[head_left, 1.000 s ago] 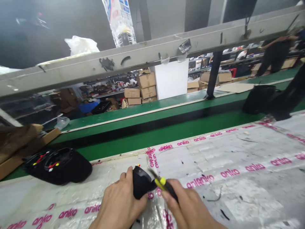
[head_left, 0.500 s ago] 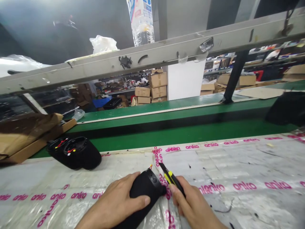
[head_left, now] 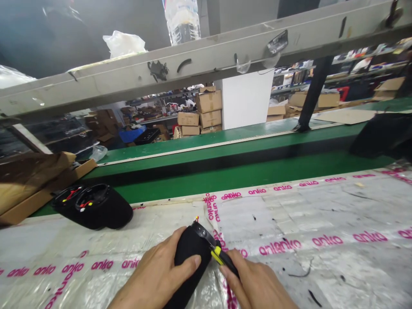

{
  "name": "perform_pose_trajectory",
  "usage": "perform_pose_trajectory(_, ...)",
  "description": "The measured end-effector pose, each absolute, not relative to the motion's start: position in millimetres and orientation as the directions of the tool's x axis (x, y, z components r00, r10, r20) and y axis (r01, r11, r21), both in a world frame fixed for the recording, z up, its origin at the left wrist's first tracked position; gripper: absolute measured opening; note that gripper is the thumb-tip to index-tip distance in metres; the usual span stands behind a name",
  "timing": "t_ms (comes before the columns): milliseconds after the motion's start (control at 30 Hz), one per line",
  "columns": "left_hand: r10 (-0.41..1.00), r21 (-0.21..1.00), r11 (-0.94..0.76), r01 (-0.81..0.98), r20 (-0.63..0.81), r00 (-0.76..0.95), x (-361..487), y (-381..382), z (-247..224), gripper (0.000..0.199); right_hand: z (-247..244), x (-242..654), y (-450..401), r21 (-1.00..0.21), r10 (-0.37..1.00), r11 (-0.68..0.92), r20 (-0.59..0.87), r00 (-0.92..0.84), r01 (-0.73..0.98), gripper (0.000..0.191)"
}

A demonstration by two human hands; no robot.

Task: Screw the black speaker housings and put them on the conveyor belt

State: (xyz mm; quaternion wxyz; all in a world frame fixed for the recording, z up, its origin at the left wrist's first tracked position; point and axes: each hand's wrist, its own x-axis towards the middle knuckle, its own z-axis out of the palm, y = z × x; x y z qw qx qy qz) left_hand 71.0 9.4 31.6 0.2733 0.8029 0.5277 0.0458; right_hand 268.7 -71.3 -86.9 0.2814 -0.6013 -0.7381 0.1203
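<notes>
One black casing (head_left: 189, 244) is held by the fingers (head_left: 193, 262) of the left hand (head_left: 156, 270); the right hand (head_left: 254, 279) grips a utility knife (head_left: 229, 264) at the casing's rim (head_left: 203, 234).

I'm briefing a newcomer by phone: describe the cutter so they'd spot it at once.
Find the pale surface crossed by pink-lettered tape. At its near side, the left hand holds a black cylinder, the right hand the cutter. Unlike the bulky cylinder, the cutter is slim, with bright yellow on its black handle.
</notes>
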Motion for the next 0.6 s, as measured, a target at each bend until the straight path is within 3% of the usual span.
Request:
perform_pose_trajectory(200,0.873,0.494,-0.296,0.817,-0.206,0.441,71,9,29,0.048,-79,269,-73,-0.379,0.908,0.298,0.394,-0.139,0.876,0.017)
perform_pose_trajectory(367,0.882,0.488,-0.268,0.830,-0.222,0.416,73,8,25,0.048,-83,265,-74,-0.231,0.862,0.220,0.502,-0.078,0.948,0.029)
perform_pose_trajectory(600,0.895,0.381,-0.225,0.897,-0.284,0.345,76,11,20,0.055,-87,259,-78,-0.223,0.903,0.144,0.427,-0.036,0.964,0.016)
